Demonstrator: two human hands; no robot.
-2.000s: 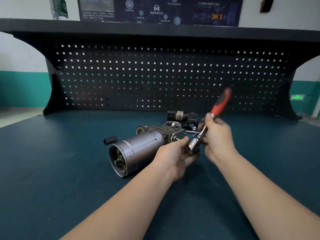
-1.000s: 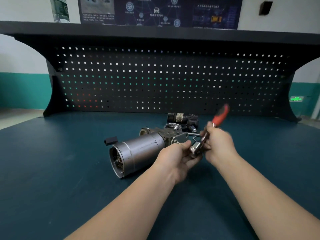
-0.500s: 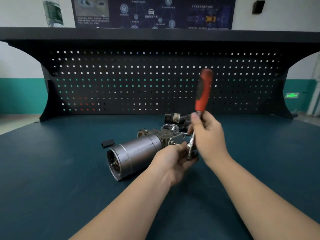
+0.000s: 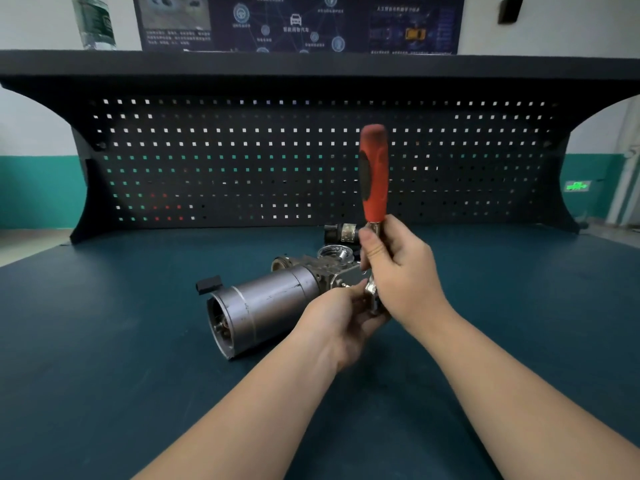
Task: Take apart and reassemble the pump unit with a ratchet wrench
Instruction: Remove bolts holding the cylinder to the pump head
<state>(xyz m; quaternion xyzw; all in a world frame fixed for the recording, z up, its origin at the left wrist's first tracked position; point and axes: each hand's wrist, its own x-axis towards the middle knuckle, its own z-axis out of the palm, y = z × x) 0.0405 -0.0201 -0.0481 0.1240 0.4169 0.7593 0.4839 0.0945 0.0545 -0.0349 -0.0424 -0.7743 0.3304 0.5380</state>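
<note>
Pump unit (image 4: 266, 306) lies on its side at the centre of a dark teal workbench (image 4: 104, 358), its open silver cylinder end facing near-left and its valve block toward the far right. Behind the bench rises a black pegboard (image 4: 242, 161) under a shelf, with a dark poster (image 4: 298, 22) on the white-and-teal wall beyond. A person's left hand (image 4: 341, 320) curls its fingers around the ratchet head at the pump's right end. The right hand (image 4: 401, 271) pinches the metal shank of the ratchet wrench (image 4: 374, 174) between thumb and curled fingers, its red handle standing nearly upright. Small dark parts (image 4: 341, 233) sit just behind; a black plug (image 4: 209, 284) rests left of the cylinder.
</note>
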